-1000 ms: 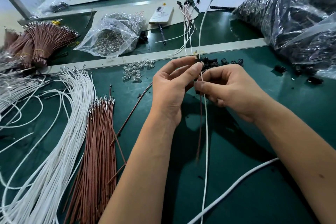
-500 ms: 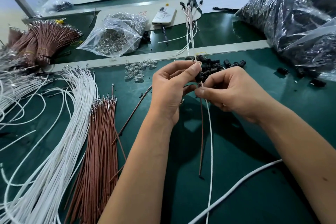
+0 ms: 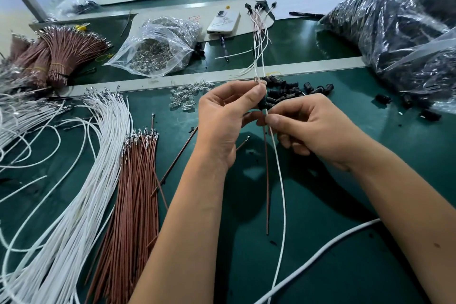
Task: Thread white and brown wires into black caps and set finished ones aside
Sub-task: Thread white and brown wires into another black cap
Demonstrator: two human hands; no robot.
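Note:
My left hand pinches a black cap between thumb and fingers, with metal wire tips sticking out above it. Just below the cap, my right hand pinches a brown wire and a white wire. Both wires hang down over the green mat. A pile of loose black caps lies just behind my hands. Finished capped wires lie farther back. Loose white wires and brown wires lie in bundles at the left.
Small clear LEDs are scattered behind my left hand. A clear bag of LEDs, a phone and tied brown wire bundles sit behind the metal strip. Large bags of black caps fill the right. A thick white cable crosses the front.
The wire ends now reach higher, with their metal tips above my left thumb. The lower ends of both wires have risen. My right hand has shifted slightly right along the wires.

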